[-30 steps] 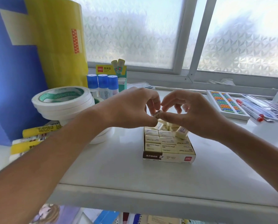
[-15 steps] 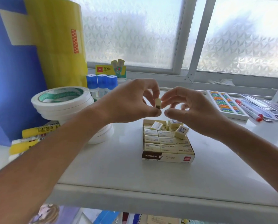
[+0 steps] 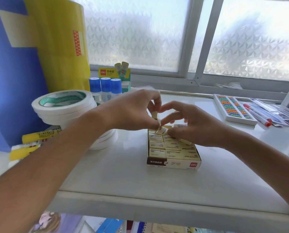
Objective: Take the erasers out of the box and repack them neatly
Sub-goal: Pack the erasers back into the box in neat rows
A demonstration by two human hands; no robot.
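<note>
While eraser point(image 3: 155, 115) is pinched upright by left hand point(image 3: 133, 110) over box point(image 3: 174, 163), right hand point(image 3: 192, 126) grip curls onto loose erasers point(image 3: 162, 131). Judged light, small, slightly rubbery; best pinched across short sides.

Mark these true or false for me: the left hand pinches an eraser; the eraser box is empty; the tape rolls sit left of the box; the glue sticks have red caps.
1. The left hand pinches an eraser. True.
2. The eraser box is empty. False: rows of erasers fill its near part.
3. The tape rolls sit left of the box. True.
4. The glue sticks have red caps. False: the caps are blue.
</note>
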